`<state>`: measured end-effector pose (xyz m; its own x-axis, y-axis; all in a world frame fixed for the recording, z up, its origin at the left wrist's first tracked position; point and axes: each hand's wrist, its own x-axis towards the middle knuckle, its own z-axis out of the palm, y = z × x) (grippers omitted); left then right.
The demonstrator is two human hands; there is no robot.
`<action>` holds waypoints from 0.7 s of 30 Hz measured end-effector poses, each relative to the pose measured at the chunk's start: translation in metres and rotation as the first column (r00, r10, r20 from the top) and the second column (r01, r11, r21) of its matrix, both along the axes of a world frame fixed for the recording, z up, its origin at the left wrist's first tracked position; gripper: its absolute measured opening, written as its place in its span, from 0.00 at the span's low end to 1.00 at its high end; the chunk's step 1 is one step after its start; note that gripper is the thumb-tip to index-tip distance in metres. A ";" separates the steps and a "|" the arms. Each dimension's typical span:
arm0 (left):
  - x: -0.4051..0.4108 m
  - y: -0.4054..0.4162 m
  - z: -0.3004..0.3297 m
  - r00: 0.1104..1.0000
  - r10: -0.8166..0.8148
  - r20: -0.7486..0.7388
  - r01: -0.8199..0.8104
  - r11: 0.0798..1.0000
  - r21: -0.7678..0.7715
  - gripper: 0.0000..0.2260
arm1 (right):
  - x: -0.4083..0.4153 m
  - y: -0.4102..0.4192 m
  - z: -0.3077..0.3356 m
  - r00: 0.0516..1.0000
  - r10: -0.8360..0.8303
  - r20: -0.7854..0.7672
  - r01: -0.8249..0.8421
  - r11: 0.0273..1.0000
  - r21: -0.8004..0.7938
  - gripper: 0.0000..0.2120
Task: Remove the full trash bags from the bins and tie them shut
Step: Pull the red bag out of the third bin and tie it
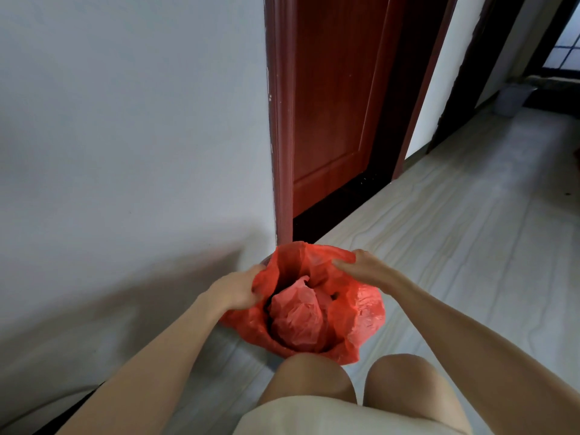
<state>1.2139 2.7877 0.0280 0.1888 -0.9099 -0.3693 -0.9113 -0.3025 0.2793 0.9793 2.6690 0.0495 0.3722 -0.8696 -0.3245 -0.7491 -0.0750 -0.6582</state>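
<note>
Bare knees nearest camera, pale shorts below. Left hand fingers clamped on left rim of the red trash bag; right hand fingers pinched together on far-right rim. Bag is thin, crinkled, translucent, mouth open between the hands, bin under it hidden. Crumpled red plastic inside, below the fingers. No readable writing. Red door beyond.

Red trash bag, mouth open over bin rim, crumpled red plastic inside, on floor by wall.
</note>
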 end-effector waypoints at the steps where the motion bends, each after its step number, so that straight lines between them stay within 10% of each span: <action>1: -0.001 0.004 0.000 0.997 -0.040 0.073 0.039 0.999 0.011 0.21 | -0.001 0.003 0.000 0.996 0.035 -0.076 -0.035 0.999 0.008 0.26; 7: -0.003 0.014 0.023 0.958 0.165 0.234 -0.133 0.980 -0.147 0.18 | -0.003 0.014 0.008 0.749 0.229 -0.622 -0.369 0.924 -0.104 0.09; 9: -0.002 0.009 0.036 0.957 0.260 -0.130 -0.283 0.936 -0.212 0.15 | 0.000 0.011 0.014 0.858 0.211 -0.468 -0.316 0.936 -0.157 0.06; 12: -0.006 0.003 0.055 0.449 0.232 -0.863 -0.575 0.814 -0.081 0.07 | 0.005 0.009 0.028 0.994 0.100 -0.043 -0.106 0.981 -0.160 0.09; 15: -0.010 0.001 0.057 0.391 0.156 -0.907 -0.543 0.835 -0.090 0.06 | 0.011 0.012 0.043 0.959 -0.058 0.276 0.049 0.998 0.038 0.09; 21: -0.013 0.001 0.064 0.436 0.197 -0.878 -0.462 0.886 -0.030 0.34 | 0.004 -0.005 0.066 0.680 -0.268 0.682 0.009 0.934 0.357 0.42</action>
<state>1.2008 2.7883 0.0922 0.2174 -0.9239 -0.3149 -0.0414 -0.3310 0.9427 0.9830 2.6643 0.1155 0.4831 -0.8348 -0.2640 -0.0281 0.2866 -0.9576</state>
